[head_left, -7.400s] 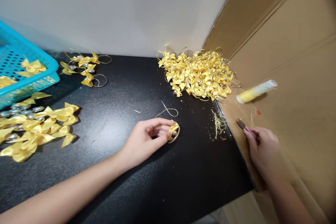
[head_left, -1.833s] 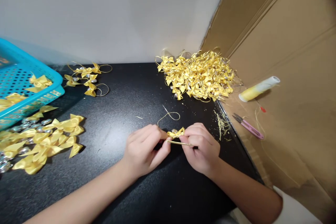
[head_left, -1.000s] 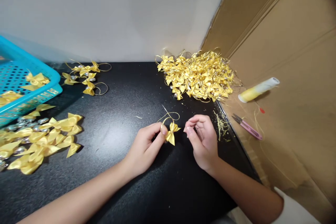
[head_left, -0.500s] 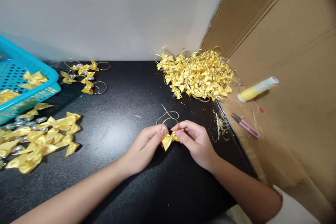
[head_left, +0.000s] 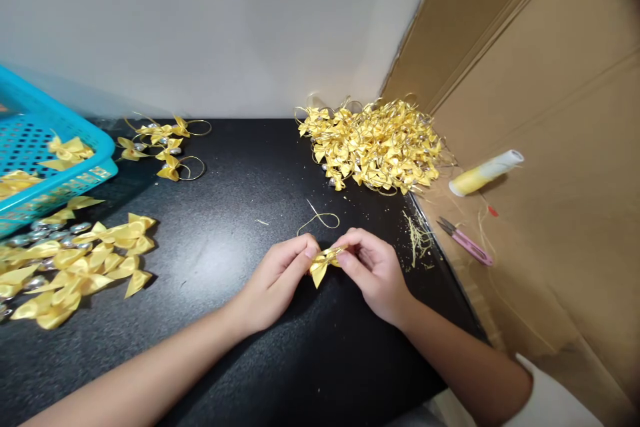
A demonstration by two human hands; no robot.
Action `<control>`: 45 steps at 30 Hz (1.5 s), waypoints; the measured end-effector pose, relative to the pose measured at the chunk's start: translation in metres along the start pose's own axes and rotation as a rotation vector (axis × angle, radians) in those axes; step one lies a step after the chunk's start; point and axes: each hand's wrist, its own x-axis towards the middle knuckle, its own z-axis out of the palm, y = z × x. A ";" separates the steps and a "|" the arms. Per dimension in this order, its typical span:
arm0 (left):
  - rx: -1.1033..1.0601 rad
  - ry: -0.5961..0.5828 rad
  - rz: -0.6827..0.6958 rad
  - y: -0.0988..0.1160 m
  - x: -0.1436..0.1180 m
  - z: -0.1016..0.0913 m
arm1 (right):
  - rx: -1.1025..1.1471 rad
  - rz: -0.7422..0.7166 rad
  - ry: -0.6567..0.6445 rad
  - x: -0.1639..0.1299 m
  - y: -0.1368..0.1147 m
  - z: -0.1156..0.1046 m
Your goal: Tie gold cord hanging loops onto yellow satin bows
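Your left hand (head_left: 273, 277) and right hand (head_left: 373, 267) meet over the near middle of the black worktop (head_left: 240, 320), both pinched shut on one small yellow bow (head_left: 323, 260). Thumb and forefinger of each hand grip it from opposite sides, which holds the ribbon steady between them just above the surface. A loop of gold cord (head_left: 320, 219) lies on the worktop at twelve o'clock from the bow, just beyond your fingertips; whether it joins the bow I cannot tell.

Farther out at about one o'clock sits a big heap of bows (head_left: 375, 143) with cord loops, pushed against the wall and the cardboard (head_left: 550, 113). At three o'clock, on the cardboard, lie pink snips (head_left: 465, 242) and, beyond them, a spool of yellow thread (head_left: 485, 173), both well apart from your right hand. Cord trimmings (head_left: 416, 239) litter the worktop edge between.

At nine o'clock a loose spread of plain bows (head_left: 80, 267) lies mixed with silver beads (head_left: 47, 235). Behind it, the blue basket (head_left: 75, 177) holds a few more bows (head_left: 67, 150); most of its inside is out of frame. Several looped bows (head_left: 163, 143) rest at eleven o'clock.
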 end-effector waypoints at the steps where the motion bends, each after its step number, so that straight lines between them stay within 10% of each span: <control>1: 0.014 0.013 0.014 0.001 0.000 0.000 | -0.037 -0.045 0.009 0.000 -0.001 0.000; 8: 0.207 0.037 0.278 0.004 -0.003 0.000 | -0.198 -0.189 0.041 0.000 -0.004 -0.001; 26: 0.475 0.172 0.348 0.003 -0.004 0.002 | -0.314 -0.127 0.175 0.001 0.001 -0.002; 30: 0.628 0.093 0.607 0.000 -0.004 -0.003 | -0.309 0.011 0.247 0.033 0.001 -0.033; 37: 0.833 -0.130 1.051 0.001 -0.012 0.002 | -0.847 -0.229 0.425 0.112 -0.015 -0.077; 45: 0.841 -0.092 1.145 0.002 -0.015 0.006 | -0.920 -0.481 -0.480 0.079 -0.002 -0.012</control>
